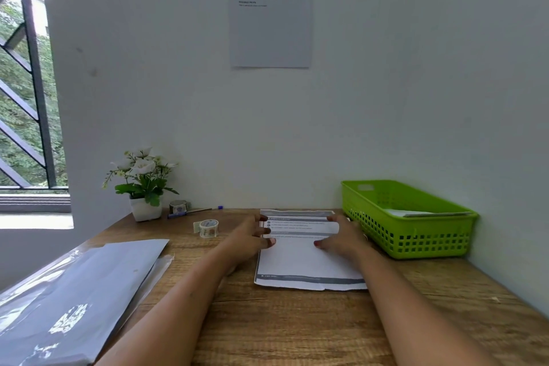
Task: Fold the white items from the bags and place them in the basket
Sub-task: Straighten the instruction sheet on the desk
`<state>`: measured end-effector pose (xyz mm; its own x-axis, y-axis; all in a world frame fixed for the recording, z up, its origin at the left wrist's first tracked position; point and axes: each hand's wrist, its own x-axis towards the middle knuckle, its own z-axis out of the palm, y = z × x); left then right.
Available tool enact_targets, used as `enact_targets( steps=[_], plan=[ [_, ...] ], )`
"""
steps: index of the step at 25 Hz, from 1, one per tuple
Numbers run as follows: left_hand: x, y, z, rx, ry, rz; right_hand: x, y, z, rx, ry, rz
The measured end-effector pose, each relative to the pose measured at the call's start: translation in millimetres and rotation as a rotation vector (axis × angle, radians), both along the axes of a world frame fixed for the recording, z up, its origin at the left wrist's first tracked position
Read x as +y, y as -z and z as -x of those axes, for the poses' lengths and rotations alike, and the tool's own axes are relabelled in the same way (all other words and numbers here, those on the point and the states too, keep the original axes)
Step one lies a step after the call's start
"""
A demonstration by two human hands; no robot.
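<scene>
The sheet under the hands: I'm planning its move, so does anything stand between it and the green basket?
Nothing visible does. The sheet lies on the table just left of the green basket, bare wood between them. The basket already holds white paper.

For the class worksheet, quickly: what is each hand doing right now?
Left hand: open, fingers resting on the left edge of the white sheet, gripping nothing.
Right hand: open, fingers spread flat on the sheet's right side, gripping nothing.

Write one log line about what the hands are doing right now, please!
step: folding | left hand: on sheet's left edge | right hand: on sheet's right edge | sheet: flat on table | basket: holds paper
</scene>
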<state>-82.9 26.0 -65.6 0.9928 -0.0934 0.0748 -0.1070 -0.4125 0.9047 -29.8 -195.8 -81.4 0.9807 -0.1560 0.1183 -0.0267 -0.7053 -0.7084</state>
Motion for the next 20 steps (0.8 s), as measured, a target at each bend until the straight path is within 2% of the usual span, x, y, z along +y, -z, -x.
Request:
enact_targets(
  steps=[3,6,9,14,20],
  plan=[
    [-7,1,3,-0.048,-0.004,-0.083,8,4,1,0.067,-0.029,0.114],
    [-8,5,-3,-0.095,0.012,-0.101,9,2,0,0.051,-0.068,0.045],
    [-8,6,-7,-0.148,-0.05,-0.01,3,0,-2,-0.047,-0.049,-0.002],
    [-7,1,-6,-0.175,-0.198,0.272,1,1,-6,-0.213,0.059,-0.219],
    [4,-9,-4,-0.194,-0.24,0.314,4,-15,7,-0.238,-0.006,-0.597]
  ],
)
